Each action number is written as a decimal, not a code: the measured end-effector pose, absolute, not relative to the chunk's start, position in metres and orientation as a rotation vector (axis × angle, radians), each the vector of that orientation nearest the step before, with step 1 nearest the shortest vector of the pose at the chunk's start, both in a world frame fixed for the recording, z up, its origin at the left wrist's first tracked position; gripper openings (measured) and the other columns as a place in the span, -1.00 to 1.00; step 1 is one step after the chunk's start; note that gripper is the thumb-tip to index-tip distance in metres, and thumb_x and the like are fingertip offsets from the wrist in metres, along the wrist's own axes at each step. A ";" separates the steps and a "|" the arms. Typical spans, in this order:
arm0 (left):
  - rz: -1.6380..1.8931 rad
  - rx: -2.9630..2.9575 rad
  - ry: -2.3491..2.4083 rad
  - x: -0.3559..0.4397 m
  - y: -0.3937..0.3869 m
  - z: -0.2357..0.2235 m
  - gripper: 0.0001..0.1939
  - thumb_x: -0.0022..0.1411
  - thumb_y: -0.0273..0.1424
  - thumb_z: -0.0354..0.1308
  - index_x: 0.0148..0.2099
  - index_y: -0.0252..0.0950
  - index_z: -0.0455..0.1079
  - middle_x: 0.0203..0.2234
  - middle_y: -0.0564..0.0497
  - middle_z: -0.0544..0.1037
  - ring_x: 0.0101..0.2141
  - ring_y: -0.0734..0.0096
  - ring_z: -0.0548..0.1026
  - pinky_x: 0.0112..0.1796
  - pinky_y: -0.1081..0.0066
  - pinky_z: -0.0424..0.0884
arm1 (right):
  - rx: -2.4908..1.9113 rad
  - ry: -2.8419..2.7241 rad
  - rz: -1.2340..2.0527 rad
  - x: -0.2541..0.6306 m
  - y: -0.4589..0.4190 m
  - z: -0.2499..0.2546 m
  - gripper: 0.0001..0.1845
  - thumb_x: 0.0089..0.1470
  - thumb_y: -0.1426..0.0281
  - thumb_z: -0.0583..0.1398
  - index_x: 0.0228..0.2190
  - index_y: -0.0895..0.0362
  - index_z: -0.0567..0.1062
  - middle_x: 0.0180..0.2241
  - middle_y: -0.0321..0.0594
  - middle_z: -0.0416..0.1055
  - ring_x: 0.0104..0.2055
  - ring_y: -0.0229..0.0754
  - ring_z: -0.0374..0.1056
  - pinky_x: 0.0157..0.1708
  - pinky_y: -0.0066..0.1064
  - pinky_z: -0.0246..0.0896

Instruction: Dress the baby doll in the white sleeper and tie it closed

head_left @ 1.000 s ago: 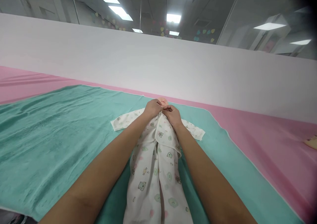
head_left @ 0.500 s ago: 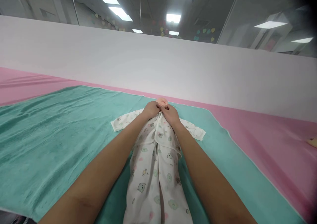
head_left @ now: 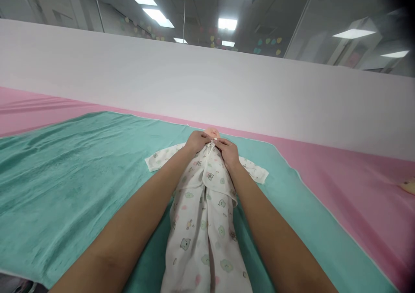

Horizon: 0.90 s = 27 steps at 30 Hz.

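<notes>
A doll lies on its back in a white romper (head_left: 202, 224) printed with small bears; only the top of its head (head_left: 212, 133) shows beyond my hands. At the romper's neck, my left hand (head_left: 196, 141) and my right hand (head_left: 228, 151) are both closed, pinching thin white ties (head_left: 212, 146) between the fingertips. The two hands sit a few centimetres apart with the ties between them. The romper's sleeves (head_left: 158, 158) spread out to either side.
The doll rests on a teal towel (head_left: 74, 172) spread over a pink sheet (head_left: 350, 180). A long white panel (head_left: 194, 81) stands behind. A small pale object (head_left: 409, 185) lies at the right edge on the pink sheet.
My hands, pressed together at the neckline before, have drawn slightly apart, and the white ties now show between them. The doll has not shifted.
</notes>
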<state>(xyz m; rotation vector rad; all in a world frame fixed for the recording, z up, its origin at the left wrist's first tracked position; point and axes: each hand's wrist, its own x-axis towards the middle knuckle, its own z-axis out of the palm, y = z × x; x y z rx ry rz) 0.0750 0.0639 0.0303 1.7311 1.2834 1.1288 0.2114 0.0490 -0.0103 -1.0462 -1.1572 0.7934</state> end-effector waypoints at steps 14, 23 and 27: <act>1.128 1.637 1.248 0.070 0.056 0.035 -0.88 -0.06 -0.42 0.17 -0.43 -0.39 0.44 -0.48 -0.02 0.52 -0.42 0.44 0.42 -0.39 0.48 0.28 | -1.067 -1.253 0.755 0.213 0.047 -0.010 -0.71 -0.29 0.20 0.31 -0.46 0.10 0.57 -0.35 -0.25 0.52 -0.21 -0.13 0.38 -0.14 -0.31 0.22; 1.108 1.659 1.234 0.071 0.061 0.032 -0.86 -0.14 -0.39 0.19 -0.46 -0.35 0.45 -0.52 0.03 0.51 -0.43 0.44 0.40 -0.43 0.49 0.27 | -1.146 -1.495 0.663 0.212 0.041 0.000 -0.86 -0.24 0.24 0.28 -0.54 0.01 0.57 -0.22 -0.30 0.45 -0.11 -0.15 0.33 -0.02 -0.32 0.13; 1.104 1.758 1.343 0.073 0.062 0.030 -0.89 -0.16 -0.44 0.16 -0.49 -0.35 0.45 -0.56 0.06 0.47 -0.47 0.47 0.37 -0.47 0.50 0.22 | -1.117 -1.490 0.690 0.213 0.040 -0.003 -0.85 -0.23 0.24 0.27 -0.53 0.03 0.56 -0.26 -0.30 0.46 -0.13 -0.15 0.33 -0.04 -0.31 0.14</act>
